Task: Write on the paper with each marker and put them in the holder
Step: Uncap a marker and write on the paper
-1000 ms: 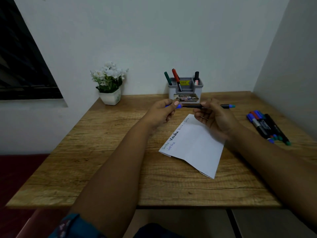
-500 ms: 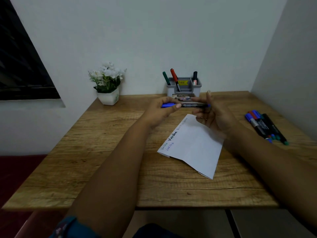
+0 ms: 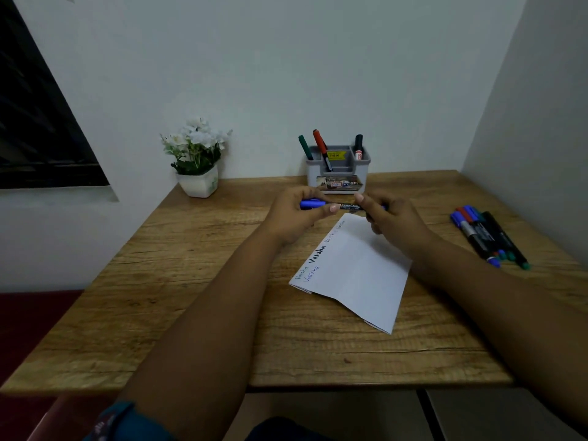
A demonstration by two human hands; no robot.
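A blue marker [image 3: 348,206] lies level in the air between both hands, above the far end of the white paper [image 3: 356,275]. My left hand [image 3: 294,214] pinches its blue cap end. My right hand [image 3: 393,222] grips the other end of the black barrel. The cap sits on the marker. The paper lies on the wooden table [image 3: 191,281] and bears several handwritten words along its left edge. The grey holder [image 3: 339,171] stands at the back, just beyond the hands, with a green, a red and a black marker upright in it.
Several more markers [image 3: 486,237] lie side by side at the table's right edge, close to the side wall. A white pot of white flowers [image 3: 199,160] stands at the back left. The wall is right behind the holder.
The two hands have come together and the cap in my left hand has slid onto the marker's tip. The marker has moved left, so its right end is now inside my right hand.
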